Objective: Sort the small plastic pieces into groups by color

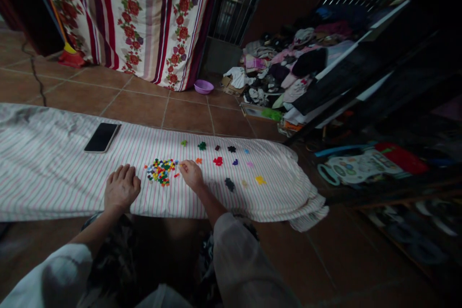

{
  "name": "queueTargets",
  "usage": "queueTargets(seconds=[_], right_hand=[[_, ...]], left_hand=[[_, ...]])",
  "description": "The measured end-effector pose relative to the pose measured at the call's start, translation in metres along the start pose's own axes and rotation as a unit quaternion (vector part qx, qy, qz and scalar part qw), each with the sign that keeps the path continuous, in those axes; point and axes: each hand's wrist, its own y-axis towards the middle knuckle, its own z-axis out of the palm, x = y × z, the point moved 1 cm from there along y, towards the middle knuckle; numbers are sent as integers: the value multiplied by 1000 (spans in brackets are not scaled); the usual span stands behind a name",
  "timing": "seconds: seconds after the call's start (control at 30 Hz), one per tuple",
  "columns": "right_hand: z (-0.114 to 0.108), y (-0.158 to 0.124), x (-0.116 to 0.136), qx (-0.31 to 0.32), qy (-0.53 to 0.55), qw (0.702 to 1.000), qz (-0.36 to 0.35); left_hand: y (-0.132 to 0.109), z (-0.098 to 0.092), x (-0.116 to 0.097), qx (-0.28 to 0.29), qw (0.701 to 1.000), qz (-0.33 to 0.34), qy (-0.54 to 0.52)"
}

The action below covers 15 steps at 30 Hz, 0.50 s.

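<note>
A mixed pile of small coloured pieces (161,171) lies on a striped cloth (54,173) spread over the floor. My right hand (191,174) rests just right of the pile, fingers pinched together on a small piece at its edge. My left hand (121,186) lies palm down on the cloth to the left of the pile, fingers curled, holding nothing. Right of the pile sit small sorted groups by colour: green (201,146), black (231,149), red (217,160), yellow (260,180), grey (229,184) and several more.
A dark phone (102,137) lies on the cloth at the back left. A purple bowl (204,87) stands on the tiled floor by a floral curtain (144,14). A heap of clothes (288,72) and toys (355,166) fill the right side.
</note>
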Motion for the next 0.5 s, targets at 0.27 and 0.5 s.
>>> queueTargets(seconds=[0.27,0.5], right_hand=[[-14,-9,-19,-40,30,998,30],[-44,-20,-58,-158,89,982,43]], left_hand=[[0,-4,-2,14,1000,-3,-16],[-1,-3,-2,19,1000,0,-13]])
